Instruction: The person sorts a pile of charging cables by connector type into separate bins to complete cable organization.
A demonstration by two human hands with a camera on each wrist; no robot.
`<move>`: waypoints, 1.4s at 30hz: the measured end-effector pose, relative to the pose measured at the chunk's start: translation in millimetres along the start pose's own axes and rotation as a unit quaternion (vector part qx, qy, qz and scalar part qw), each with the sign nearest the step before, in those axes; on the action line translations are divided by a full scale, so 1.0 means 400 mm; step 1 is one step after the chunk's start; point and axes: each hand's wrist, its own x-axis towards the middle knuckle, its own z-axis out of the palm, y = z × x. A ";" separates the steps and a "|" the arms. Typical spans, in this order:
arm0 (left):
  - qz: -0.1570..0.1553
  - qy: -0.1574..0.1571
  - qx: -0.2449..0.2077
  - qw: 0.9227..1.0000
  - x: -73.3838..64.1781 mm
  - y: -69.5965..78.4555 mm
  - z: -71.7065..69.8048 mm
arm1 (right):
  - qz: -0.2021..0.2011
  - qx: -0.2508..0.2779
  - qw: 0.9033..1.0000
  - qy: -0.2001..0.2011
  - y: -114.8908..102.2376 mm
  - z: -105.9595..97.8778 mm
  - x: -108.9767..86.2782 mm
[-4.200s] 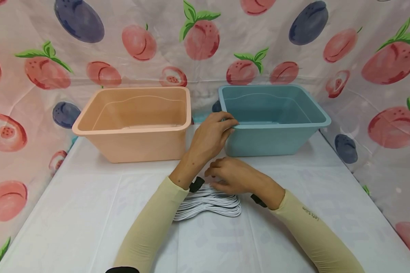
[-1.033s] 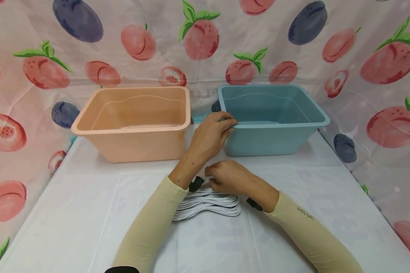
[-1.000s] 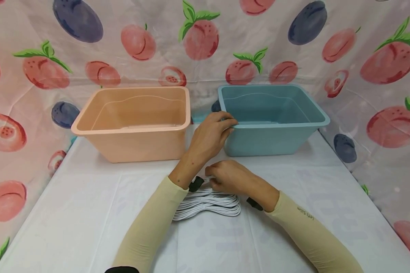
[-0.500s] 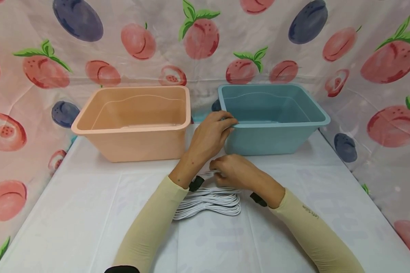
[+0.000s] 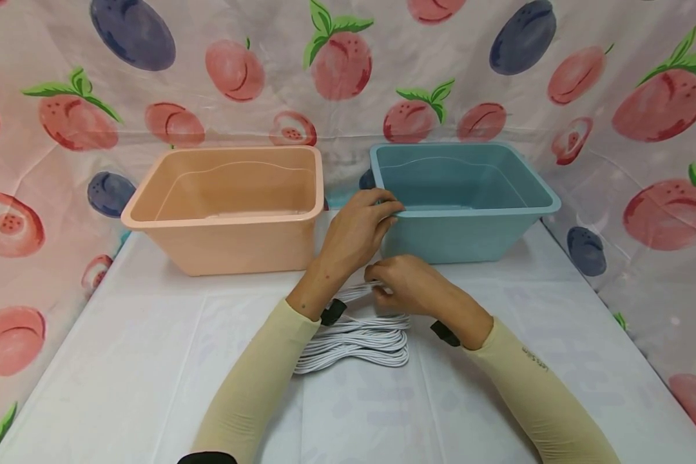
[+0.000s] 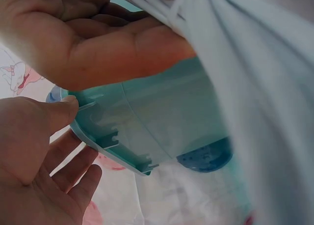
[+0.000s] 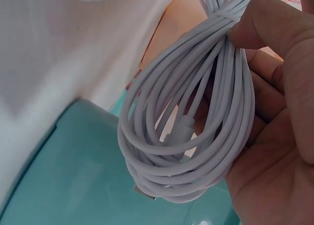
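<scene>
At the teal bin's [image 5: 458,238] near left corner, my left hand [image 5: 355,227] grips the rim; in the left wrist view its thumb [image 6: 64,109] lies on one side of the rim with fingers on the other. My right hand [image 5: 412,283] pinches a coiled white USB cable [image 7: 184,146] between thumb and fingers near its tied middle. A connector [image 7: 181,131] shows inside the loops. This coil is raised above a row of similar white cable coils [image 5: 362,348] lying on the table. My left wrist partly hides the coils in the head view.
A peach bin [image 5: 238,251] stands left of the teal one, with a narrow gap between them. Both stand at the back of the white-covered table [image 5: 139,361]. A fruit-print cloth [image 5: 290,71] hangs behind and along the sides.
My right hand, loosely over the coils at first, has taken hold of one cable coil and lifted it, shifting slightly right and toward the bins. The left hand stays at the rim.
</scene>
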 end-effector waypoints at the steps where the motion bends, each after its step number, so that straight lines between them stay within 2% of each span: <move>1: 0.001 0.000 0.000 1.000 0.000 0.000 0.000 | 0.001 0.001 1.000 0.001 0.002 -0.002 -0.001; 12: 0.005 0.005 0.001 1.000 0.001 -0.001 0.000 | 0.002 -0.006 1.000 0.024 0.012 -0.004 -0.007; 29: 0.001 0.003 -0.004 1.000 0.000 -0.002 -0.001 | -0.006 -0.027 0.999 0.027 -0.007 0.021 0.004; 36: 0.001 0.004 -0.010 1.000 0.002 -0.003 -0.002 | -0.004 -0.042 0.998 0.050 -0.011 0.027 0.007; 42: 0.002 0.003 -0.008 1.000 0.002 -0.005 -0.001 | 0.005 -0.024 0.998 0.066 0.000 0.013 0.002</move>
